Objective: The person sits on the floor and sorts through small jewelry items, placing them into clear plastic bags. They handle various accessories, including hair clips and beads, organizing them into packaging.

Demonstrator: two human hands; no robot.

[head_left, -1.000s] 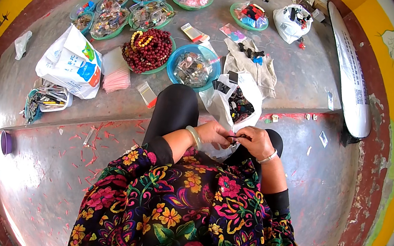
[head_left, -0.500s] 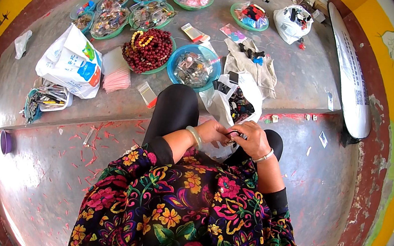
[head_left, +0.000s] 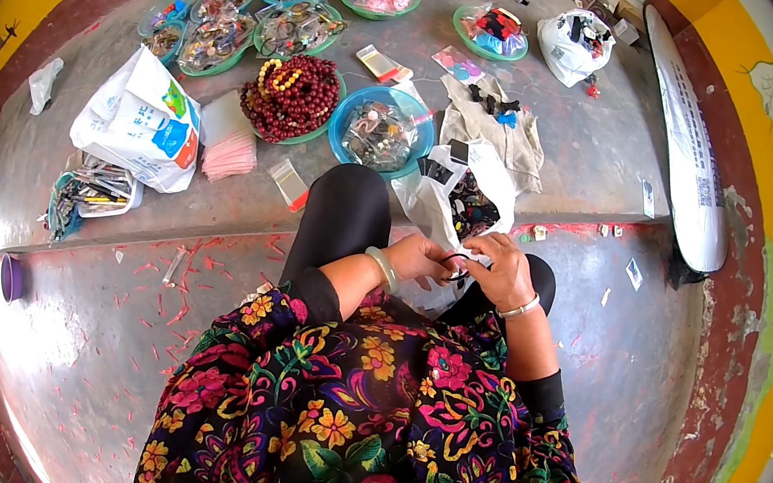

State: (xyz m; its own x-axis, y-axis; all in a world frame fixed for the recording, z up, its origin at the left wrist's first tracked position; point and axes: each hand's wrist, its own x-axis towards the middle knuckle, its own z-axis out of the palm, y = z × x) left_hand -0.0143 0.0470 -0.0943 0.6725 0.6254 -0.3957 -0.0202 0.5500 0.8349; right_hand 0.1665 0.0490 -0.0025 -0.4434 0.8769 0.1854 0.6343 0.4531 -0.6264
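Above my lap, my left hand (head_left: 416, 259) and my right hand (head_left: 503, 275) meet over a thin black loop (head_left: 456, 256) that looks like a hair tie. My left fingers pinch its near-left side. The right thumb and fingertips grip its other side. Just beyond my hands, an opened white plastic bag (head_left: 500, 173) leans on the raised ledge, full of small dark items. Some clear plastic lies between my knees, partly hidden by my hands. To the left of the bag, a blue basin (head_left: 337, 123) holds small packaged trinkets.
Dark red beads (head_left: 289, 104) fill a basin on the ledge (head_left: 242, 211). Farther left stand a large white bag (head_left: 135, 132) and a container of pens (head_left: 107, 188). Several trinket basins sit at the back. A grey cloth (head_left: 523, 147) lies behind the opened bag.
The right fingers have lifted and spread slightly away from my left hand. The black loop now shows between them, where before the fingers were bunched around a small dark thing.
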